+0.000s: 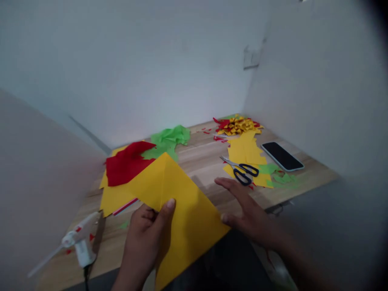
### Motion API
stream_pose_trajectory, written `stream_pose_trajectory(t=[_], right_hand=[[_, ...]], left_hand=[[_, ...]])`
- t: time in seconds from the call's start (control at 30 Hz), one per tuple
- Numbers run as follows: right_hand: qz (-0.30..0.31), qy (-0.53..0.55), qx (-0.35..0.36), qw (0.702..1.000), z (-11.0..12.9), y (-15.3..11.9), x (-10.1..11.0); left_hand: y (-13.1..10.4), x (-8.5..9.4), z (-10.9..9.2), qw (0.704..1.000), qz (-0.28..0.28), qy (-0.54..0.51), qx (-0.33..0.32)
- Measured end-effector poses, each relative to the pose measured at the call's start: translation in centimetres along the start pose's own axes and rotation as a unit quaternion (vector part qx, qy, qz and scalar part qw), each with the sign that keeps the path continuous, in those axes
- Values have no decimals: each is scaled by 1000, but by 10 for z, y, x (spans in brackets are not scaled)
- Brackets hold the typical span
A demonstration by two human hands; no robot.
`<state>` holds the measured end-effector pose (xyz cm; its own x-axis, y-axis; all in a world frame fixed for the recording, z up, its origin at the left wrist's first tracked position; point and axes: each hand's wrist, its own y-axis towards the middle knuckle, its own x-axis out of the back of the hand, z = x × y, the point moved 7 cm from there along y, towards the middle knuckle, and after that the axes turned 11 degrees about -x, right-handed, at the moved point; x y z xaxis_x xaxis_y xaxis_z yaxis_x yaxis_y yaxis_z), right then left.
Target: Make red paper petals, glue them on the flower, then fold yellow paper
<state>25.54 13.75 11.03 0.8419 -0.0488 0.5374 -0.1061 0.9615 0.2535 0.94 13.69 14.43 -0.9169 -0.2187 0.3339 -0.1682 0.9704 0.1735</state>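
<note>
A sheet of yellow paper [184, 218] with a crease near its top corner is held up in front of me. My left hand [148, 230] pinches it at the left edge, thumb on the front face. At the sheet's right corner is my right hand [248, 214], fingers apart, thumb at or just beside the paper's edge; whether it touches I cannot tell. Scissors with dark blue handles [242, 169] lie on the table beyond my right hand. Behind the sheet, to the left, rests red crumpled paper [127, 163].
The wooden table [200, 161] meets the walls. A white glue gun [81, 242] stands at left. Green crumpled paper [172, 137] lies at the back. Toward the right are yellow paper pieces [245, 149], a pile of yellow curled strips [239, 125] and a phone [282, 156].
</note>
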Motion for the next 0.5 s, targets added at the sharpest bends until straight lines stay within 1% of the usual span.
stream_pose_trajectory(t=[0.07,0.13,0.17,0.23,0.33,0.43,0.5], right_hand=[[36,90,-28,995,26,14,-12],[78,164,-71,981,46,20,-25],[91,185,-86,975,54,20,-30],[90,204,-97,970,65,18,-33],[91,199,-99,971,71,12,-34],[121,197,-120,966,68,5,-39],[130,192,-141,963,65,1,-41]], left_hand=[[-2,7,-8,996,-33,-71,42],[-5,14,-11,989,-69,-118,58],[-6,16,-10,986,-78,-138,60],[-8,19,-8,981,-72,-171,56],[-10,24,-6,971,-69,-224,43],[-10,32,-3,959,-114,-257,49],[-10,36,-1,950,-148,-268,54]])
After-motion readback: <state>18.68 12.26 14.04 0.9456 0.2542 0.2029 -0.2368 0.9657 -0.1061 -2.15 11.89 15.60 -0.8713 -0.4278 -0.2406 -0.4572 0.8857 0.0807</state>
